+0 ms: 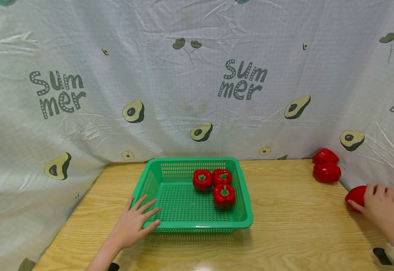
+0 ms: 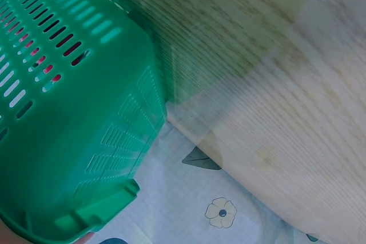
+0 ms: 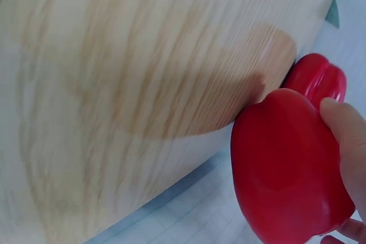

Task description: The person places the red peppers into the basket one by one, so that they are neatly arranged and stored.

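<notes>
My left hand (image 1: 130, 225) rests on the front left corner of a green plastic basket (image 1: 200, 225), its fingers spread over the rim. Three red bell peppers with green stems, one of them the front pepper (image 1: 224, 196), stand in the basket's right half. At the table's right edge my right hand (image 1: 381, 207) holds another red bell pepper (image 1: 355, 198), partly covered by the fingers. The right wrist view shows the thumb (image 3: 343, 121) against this pepper (image 3: 286, 164). In the left wrist view the basket wall (image 2: 74, 101) hides most of the left hand.
Two more red bell peppers, the nearer one (image 1: 327, 172) in front of the farther one (image 1: 325, 156), lie at the back right. A printed cloth (image 1: 170, 90) hangs behind and beside the wooden table (image 1: 285, 218).
</notes>
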A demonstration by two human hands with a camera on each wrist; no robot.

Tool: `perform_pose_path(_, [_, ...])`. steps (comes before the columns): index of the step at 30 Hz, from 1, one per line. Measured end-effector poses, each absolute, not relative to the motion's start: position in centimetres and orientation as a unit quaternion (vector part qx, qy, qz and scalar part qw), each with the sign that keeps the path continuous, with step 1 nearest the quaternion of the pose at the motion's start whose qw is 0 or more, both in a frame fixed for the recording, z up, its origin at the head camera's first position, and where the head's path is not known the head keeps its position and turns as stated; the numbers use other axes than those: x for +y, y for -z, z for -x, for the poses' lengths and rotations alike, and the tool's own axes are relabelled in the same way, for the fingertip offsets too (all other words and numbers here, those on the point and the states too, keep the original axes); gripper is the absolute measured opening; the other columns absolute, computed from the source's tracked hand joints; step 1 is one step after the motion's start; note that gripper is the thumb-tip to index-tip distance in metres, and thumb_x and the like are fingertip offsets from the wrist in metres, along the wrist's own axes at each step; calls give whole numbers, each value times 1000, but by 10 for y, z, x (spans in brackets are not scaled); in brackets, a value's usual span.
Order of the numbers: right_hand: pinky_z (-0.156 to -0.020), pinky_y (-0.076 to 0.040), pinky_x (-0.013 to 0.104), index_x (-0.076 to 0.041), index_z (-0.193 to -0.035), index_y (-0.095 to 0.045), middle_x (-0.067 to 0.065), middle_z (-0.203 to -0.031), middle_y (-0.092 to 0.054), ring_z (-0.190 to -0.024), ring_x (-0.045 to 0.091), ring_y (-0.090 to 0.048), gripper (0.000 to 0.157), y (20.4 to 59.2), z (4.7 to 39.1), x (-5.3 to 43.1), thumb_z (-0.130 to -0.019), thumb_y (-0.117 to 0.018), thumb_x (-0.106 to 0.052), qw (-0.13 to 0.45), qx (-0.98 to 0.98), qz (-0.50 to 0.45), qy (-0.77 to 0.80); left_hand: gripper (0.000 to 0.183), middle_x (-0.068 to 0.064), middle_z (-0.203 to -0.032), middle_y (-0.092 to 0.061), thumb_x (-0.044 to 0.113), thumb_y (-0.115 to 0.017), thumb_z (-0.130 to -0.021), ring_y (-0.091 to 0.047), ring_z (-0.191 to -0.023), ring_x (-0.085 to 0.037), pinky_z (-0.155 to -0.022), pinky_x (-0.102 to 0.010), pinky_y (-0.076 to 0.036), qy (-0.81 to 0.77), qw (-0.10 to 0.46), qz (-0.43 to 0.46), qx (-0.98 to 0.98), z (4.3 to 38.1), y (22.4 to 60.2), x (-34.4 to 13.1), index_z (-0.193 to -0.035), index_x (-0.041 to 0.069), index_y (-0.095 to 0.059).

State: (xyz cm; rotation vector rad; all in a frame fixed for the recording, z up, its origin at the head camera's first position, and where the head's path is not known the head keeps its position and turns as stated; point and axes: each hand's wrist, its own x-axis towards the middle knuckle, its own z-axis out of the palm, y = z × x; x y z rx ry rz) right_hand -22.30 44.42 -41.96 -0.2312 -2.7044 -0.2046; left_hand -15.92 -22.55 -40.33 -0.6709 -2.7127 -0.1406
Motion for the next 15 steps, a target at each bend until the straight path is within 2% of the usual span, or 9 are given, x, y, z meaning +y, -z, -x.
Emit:
perform_pose_path(4, [-68,-31,71,16,-97,-36,42,-94,-32,-86,59,-32,77,419,226,438,-60,-78,-37,193,-976,83,51,39,-2,-127,-54,47,-49,-86,-41,-124,-35,-100,-60,-21,53,169,233,-956,159,404,-226,-114,23,-62])
perform_pose_path(8, [-68,-28,69,10,-102,-32,42,-95,-31,-78,63,-35,78,421,225,436,-59,-78,-37,193,-978,80,22,39,-2,-127,-54,46,-50,-85,-41,-124,-35,-100,-60,-20,52,168,233,-957,159,404,-226,-115,23,-62])
perform_pose_path(12, [-67,-27,66,6,-106,-30,39,-91,-32,-72,62,-37,74,422,225,434,-67,-72,-42,176,-980,89,4,40,-2,-127,-54,47,-49,-86,-41,-124,-35,-100,-59,-20,51,169,233,-956,159,405,-226,-115,23,-62])
perform_pose_path(15, [-69,-26,68,5,-109,-29,39,-90,-32,-74,62,-37,67,422,226,433,-75,-64,-42,156,-983,98,-6,41,-3,-127,-54,49,-48,-86,-40,-124,-35,-100,-59,-20,51,169,233,-956,159,405,-226,-115,23,-62])
